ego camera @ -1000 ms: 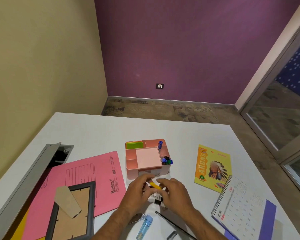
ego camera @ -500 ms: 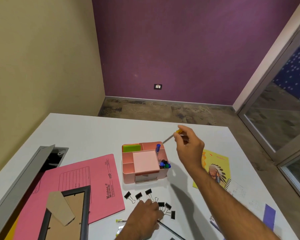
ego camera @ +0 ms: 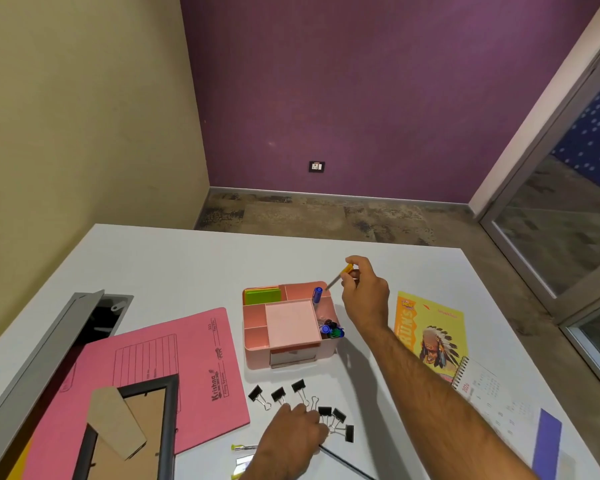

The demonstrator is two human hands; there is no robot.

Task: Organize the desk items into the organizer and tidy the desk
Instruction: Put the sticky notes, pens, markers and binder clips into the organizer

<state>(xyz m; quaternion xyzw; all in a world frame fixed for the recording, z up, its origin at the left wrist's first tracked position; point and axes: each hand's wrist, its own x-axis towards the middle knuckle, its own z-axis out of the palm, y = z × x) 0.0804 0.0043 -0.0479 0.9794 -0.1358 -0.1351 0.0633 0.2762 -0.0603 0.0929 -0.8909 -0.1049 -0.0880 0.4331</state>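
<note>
A pink desk organizer (ego camera: 257,336) stands mid-table with green sticky notes (ego camera: 262,295), a pink note pad (ego camera: 290,322) and several pens (ego camera: 330,330) in it. My right hand (ego camera: 364,294) hovers over its far right corner, holding a yellow-capped pen (ego camera: 340,276) tilted tip-down toward the compartment with a blue marker (ego camera: 317,294). My left hand (ego camera: 290,438) rests palm-down on the table among several black binder clips (ego camera: 278,394), fingers over some of them; whether it grips one is hidden.
A pink folder (ego camera: 174,362) and a picture frame (ego camera: 132,431) lie at the left beside an open cable hatch (ego camera: 94,323). A yellow notebook (ego camera: 430,330) and a spiral calendar (ego camera: 499,410) lie at the right. A black pencil (ego camera: 347,462) and small items sit near the front edge.
My right hand lifted the yellow-capped pen from the near table up to the organizer's far right corner and tilted it downward. My left hand stayed by the binder clips, now uncovered.
</note>
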